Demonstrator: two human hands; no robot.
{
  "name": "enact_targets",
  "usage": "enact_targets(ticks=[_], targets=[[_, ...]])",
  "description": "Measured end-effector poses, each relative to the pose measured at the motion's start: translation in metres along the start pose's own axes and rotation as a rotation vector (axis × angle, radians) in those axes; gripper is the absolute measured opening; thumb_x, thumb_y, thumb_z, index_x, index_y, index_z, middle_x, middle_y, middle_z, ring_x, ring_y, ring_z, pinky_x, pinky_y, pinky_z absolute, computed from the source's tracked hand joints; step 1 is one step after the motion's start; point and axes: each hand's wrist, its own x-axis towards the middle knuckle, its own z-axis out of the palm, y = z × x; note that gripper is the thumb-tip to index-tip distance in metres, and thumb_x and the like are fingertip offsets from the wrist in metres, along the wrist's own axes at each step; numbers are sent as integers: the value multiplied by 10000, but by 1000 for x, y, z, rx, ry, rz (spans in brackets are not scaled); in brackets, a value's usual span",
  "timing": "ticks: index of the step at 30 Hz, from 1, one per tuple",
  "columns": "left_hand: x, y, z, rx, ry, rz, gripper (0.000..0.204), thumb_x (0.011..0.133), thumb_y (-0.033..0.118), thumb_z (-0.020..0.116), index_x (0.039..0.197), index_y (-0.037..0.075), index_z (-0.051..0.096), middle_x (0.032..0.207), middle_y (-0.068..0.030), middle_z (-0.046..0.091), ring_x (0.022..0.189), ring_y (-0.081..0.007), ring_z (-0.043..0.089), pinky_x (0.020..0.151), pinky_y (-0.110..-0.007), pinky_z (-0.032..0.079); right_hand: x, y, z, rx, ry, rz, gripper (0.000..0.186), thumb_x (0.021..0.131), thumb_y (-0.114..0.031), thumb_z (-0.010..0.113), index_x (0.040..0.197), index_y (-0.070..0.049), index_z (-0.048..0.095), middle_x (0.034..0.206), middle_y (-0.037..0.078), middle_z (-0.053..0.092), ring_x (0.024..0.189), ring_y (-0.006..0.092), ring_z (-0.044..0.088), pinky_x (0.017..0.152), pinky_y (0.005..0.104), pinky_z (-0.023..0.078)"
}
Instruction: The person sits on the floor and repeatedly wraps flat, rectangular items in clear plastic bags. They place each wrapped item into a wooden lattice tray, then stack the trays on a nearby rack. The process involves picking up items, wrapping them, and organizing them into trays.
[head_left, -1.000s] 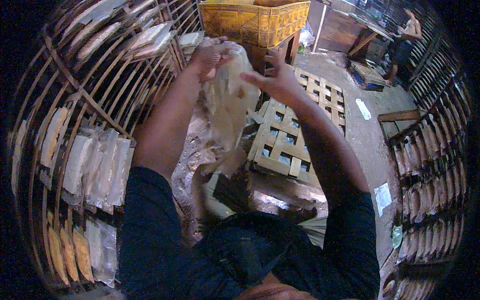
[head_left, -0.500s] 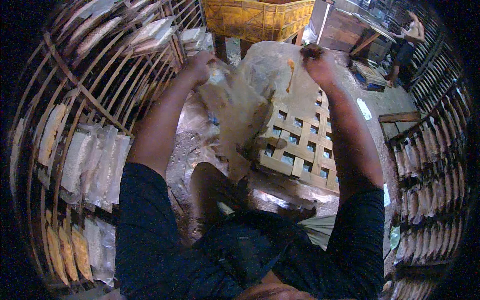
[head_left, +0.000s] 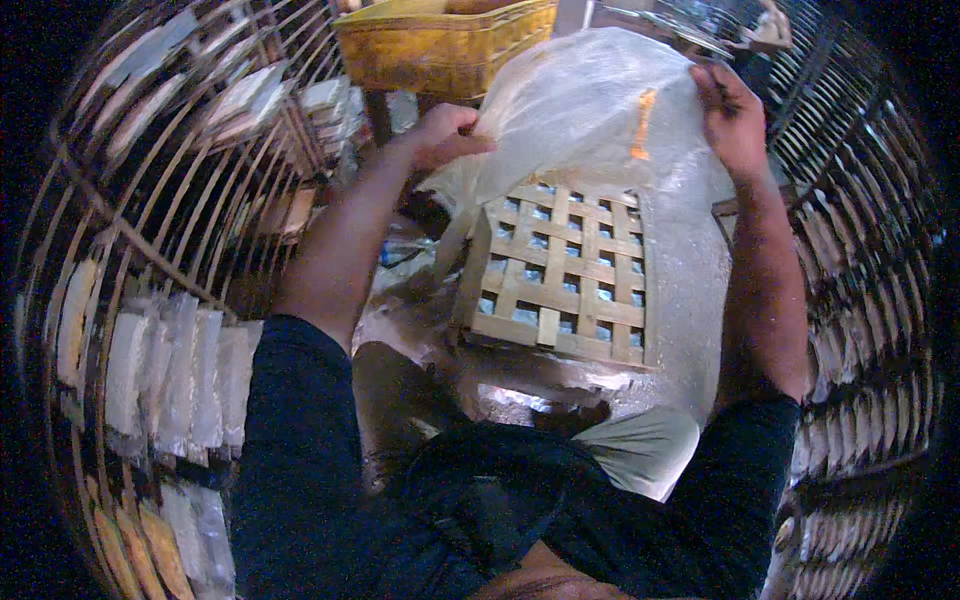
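A translucent plastic sheet point(head_left: 570, 95) with an orange streak hangs spread between my two hands. Its left edge is pinched by my left hand point(head_left: 447, 138), fingers closed. My right hand point(head_left: 732, 122) grips the upper right edge, and the sheet drapes from there down along the right side toward my knee. Below the sheet lies a wooden lattice frame point(head_left: 570, 270) of crossed slats, with pale material showing through the square gaps. The sheet covers the far edge of the lattice. What supports the frame is mostly hidden.
A yellow crate point(head_left: 440, 50) stands beyond the sheet. Slatted racks hold wrapped pale slabs point(head_left: 165, 370) on the left and rows of similar slabs point(head_left: 850, 435) on the right. Another person point(head_left: 765, 30) is partly visible at the far right. My knees flank the frame.
My hands have moved to the right, the right one most. The sheet, bunched and hanging over the left of the lattice before, is now spread wide and lifted, uncovering more of the slats.
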Motion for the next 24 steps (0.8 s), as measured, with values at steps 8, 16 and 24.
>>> enact_targets(ticks=[8, 16, 24], targets=[[75, 126, 51, -130, -179, 104, 477, 831, 386, 765, 1103, 19, 629, 966, -70, 678, 875, -155, 609, 810, -323, 476, -134, 109, -174, -122, 30, 558, 329, 848, -53, 547, 1160, 1, 634, 1063, 90, 700, 1024, 194, 634, 943, 304, 463], [161, 234, 149, 408, -74, 404, 289, 898, 280, 639, 1053, 39, 602, 909, -163, 661, 847, -287, 642, 784, -401, 490, -291, 182, -324, -211, -63, 844, 134, 880, -89, 561, 939, -6, 647, 793, -6, 607, 797, 99, 554, 757, 271, 448], [235, 321, 283, 368, 250, 613, 191, 927, 241, 587, 1017, 72, 586, 911, -170, 651, 863, -354, 631, 773, -451, 488, -376, 160, -452, -811, 169, 831, 169, 805, -80, 598, 942, -45, 691, 981, 110, 700, 970, 232, 628, 876, 366, 491]])
